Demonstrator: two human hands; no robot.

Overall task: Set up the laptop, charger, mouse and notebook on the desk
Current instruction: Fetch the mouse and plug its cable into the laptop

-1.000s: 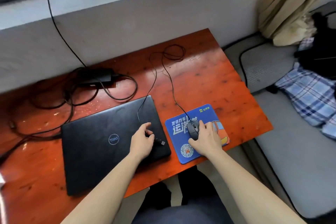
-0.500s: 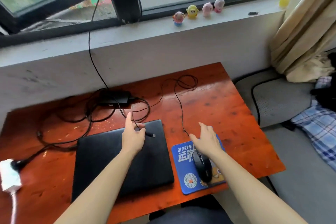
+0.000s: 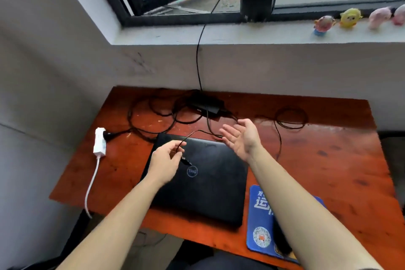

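While my left hand (image 3: pixel 166 160) pinches a thin cable (image 3: pixel 197 131) just behind its plug (image 3: pixel 186 162), my right hand (image 3: pixel 243 138) hovers palm-up, fingers spread, over the closed laptop (image 3: pixel 203 193) on the desk (image 3: pixel 328 160). The charger (image 3: pixel 206 103) lies behind and the mouse (image 3: pixel 281 241) sits on its pad (image 3: pixel 258 210). Plugging in, opening up and a notebook I cannot see seem to remain.

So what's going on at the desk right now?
A person is partway through the setup. Their left hand pinches a thin black cable near its plug, above the closed laptop. The right hand is open, palm up, holding nothing, over the laptop's far right corner. The mouse sits on the blue mouse pad, partly hidden by the right forearm. The charger brick lies among loose cables at the back of the desk. No notebook is in view.
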